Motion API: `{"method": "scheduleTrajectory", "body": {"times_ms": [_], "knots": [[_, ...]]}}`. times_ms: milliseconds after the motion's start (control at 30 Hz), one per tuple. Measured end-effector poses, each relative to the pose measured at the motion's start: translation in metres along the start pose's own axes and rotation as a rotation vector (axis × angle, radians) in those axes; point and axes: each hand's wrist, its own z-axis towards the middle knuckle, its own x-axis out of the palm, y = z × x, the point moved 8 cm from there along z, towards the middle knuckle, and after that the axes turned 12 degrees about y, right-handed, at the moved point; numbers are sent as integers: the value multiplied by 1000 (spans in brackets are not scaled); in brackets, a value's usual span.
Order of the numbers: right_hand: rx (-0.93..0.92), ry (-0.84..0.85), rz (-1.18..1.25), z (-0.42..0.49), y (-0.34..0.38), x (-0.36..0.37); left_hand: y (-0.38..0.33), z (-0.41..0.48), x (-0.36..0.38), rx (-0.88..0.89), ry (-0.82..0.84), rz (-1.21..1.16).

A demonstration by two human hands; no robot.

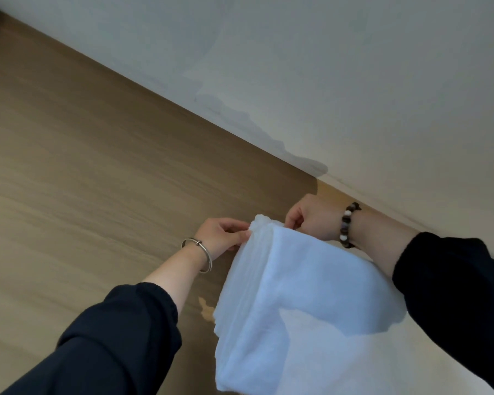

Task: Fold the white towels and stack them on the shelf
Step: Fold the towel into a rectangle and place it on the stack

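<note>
1. A person's left hand and right hand each pinched a top corner of the white towel, fingers curled on the cloth.
2. The towel hung in the air from both hands, doubled into several layers, before a wood-grain panel and a pale wall; nothing carried it.
3. Folding, not stacking, appeared to be the step in hand; no shelf was in view.
4. The next move likely called for matching the edges evenly for another fold.

Dim, soft light, brighter toward the lower right; slight motion blur and a tilted, wide-angle view.
</note>
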Motion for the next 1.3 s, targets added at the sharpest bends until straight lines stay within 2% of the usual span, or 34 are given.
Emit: {"method": "scheduleTrajectory", "body": {"times_ms": [100,300,500,667,900,967,1067,1133,1167,1233,1300], "knots": [[25,22,11,-1,-1,1,-7,5,0,51,2,-20],[6,46,111,-10,1,1,1,8,5,14,-47,-52],[13,14,136,-12,-8,-9,1,6,7,-4,-22,-70],[34,-7,43,0,-9,-15,-2,4,7,15,-45,-69],[111,74,-118,-5,4,-18,-2,-9,14,34,-62,-130],[80,4,-86,-15,21,-25,2,-17,19,9,-23,-175],[-78,-253,-27,-32,68,-35,20,-44,20,-29,-20,-178],[-190,-318,-186,-45,109,-20,43,-67,18,-70,-21,-173],[-235,-296,-304,-50,126,-5,55,-78,18,-89,-15,-178],[-265,-166,-569,-55,146,35,76,-98,19,-117,-13,-195],[-221,-34,-873,-58,149,75,94,-112,23,-145,-19,-230]]}}
